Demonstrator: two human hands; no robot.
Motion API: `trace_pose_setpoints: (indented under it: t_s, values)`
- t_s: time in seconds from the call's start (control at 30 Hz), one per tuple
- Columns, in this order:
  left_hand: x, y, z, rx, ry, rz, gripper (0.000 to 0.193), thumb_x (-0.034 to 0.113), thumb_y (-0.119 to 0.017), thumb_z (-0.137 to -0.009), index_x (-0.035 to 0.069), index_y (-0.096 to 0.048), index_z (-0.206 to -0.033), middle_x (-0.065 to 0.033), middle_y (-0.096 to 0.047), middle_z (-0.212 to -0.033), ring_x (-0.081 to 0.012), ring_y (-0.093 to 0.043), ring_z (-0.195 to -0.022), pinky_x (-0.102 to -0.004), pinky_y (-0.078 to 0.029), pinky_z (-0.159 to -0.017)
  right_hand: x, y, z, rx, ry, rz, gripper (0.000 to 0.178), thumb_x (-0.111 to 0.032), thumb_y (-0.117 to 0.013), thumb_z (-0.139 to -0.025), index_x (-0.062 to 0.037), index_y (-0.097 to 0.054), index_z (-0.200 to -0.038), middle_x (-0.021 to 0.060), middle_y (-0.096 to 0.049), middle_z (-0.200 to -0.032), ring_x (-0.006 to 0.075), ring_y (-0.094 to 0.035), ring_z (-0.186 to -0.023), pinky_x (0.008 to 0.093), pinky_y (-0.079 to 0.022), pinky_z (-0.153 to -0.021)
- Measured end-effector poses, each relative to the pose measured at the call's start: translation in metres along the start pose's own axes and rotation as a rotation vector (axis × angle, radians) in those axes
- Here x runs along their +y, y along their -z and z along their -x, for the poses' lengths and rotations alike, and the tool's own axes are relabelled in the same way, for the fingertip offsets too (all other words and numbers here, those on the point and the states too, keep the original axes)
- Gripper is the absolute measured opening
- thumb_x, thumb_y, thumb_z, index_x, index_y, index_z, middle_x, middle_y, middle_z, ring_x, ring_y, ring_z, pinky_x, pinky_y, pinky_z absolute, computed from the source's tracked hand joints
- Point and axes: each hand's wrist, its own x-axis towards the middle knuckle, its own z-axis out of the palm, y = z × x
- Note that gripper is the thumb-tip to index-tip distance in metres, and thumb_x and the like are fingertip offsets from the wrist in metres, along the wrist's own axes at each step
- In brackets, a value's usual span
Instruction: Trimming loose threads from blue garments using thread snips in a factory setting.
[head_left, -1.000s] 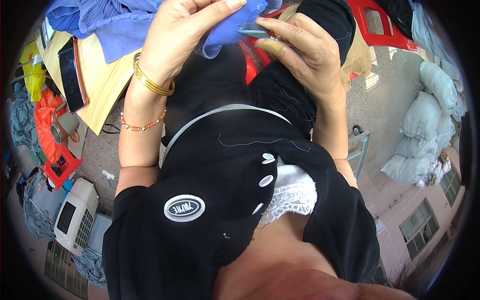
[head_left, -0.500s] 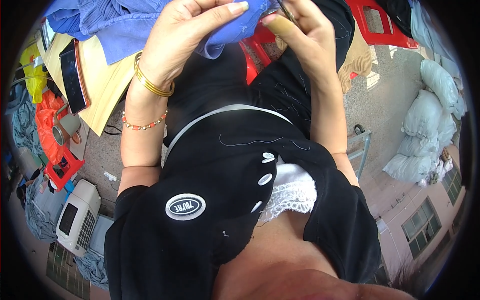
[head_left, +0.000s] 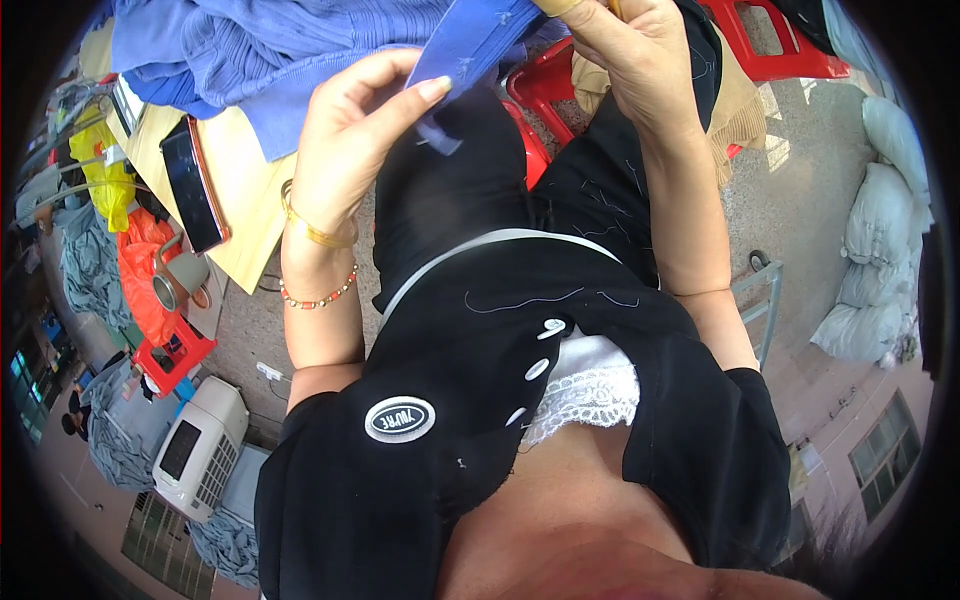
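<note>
My left hand [head_left: 350, 135], with gold bangles and a beaded bracelet at the wrist, pinches the edge of a blue cloth strip [head_left: 470, 50] between thumb and fingers. The strip slants up to the right, and its lower end hangs blurred below my thumb. More of the ribbed blue garment [head_left: 290, 50] lies bunched at the upper left. My right hand [head_left: 640, 60], yellow tape on its thumb, is closed at the strip's upper right. Its fingertips run past the top edge, so what it grips is hidden. Loose threads [head_left: 525, 305] lie on my black clothing.
A wooden board [head_left: 255, 215] at the left bears a phone [head_left: 193, 185]. Beyond it are a red plastic bag [head_left: 145, 270], a grey mug [head_left: 182, 278] and a white air cooler [head_left: 200, 450]. Red stools [head_left: 545, 95] stand ahead. White sacks [head_left: 865, 280] are piled at the right.
The blue cloth has been drawn out into a flatter strip between my hands. My right hand has moved up, and the dark metal tool in it is now out of sight. The whole view has shifted slightly.
</note>
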Motion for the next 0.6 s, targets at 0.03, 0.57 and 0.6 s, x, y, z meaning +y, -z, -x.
trace_pose_setpoints:
  t_s: [0.03,0.57,0.6]
  values:
    - [0.003,0.002,0.002,0.005,0.056,0.051,0.021,0.008,-0.071,-0.094,0.0,-0.071,-0.114,0.0004,-0.071,-0.096,-0.0043,-0.062,-0.087,-0.0186,-0.049,-0.077,0.008,0.004,-0.004,0.009,0.011,-0.002,0.025,-0.003,-0.068,-0.096,0.0043,-0.067,-0.12,0.0054,-0.072,-0.106,0.0107,-0.066,-0.091,0.0242,-0.052,-0.083]
    - [0.008,0.007,-0.006,0.03,0.028,0.424,0.018,0.006,-0.069,-0.094,0.001,-0.071,-0.112,-0.0048,-0.074,-0.104,-0.0106,-0.068,-0.098,-0.0233,-0.049,-0.092,0.026,0.003,0.007,-0.146,0.627,0.334,0.036,0.0,-0.072,-0.091,-0.0008,-0.06,-0.125,-0.0052,-0.05,-0.085,0.0024,-0.04,-0.069,0.0189,-0.033,-0.061]
    - [0.008,0.007,-0.007,0.028,0.029,0.424,0.018,0.006,-0.069,-0.094,0.001,-0.071,-0.112,-0.0048,-0.074,-0.104,-0.0106,-0.068,-0.098,-0.0233,-0.049,-0.092,0.033,-0.009,-0.011,-0.261,0.965,0.153,0.035,-0.001,-0.072,-0.091,-0.0003,-0.062,-0.125,-0.0044,-0.051,-0.086,0.0032,-0.04,-0.069,0.0192,-0.034,-0.061]
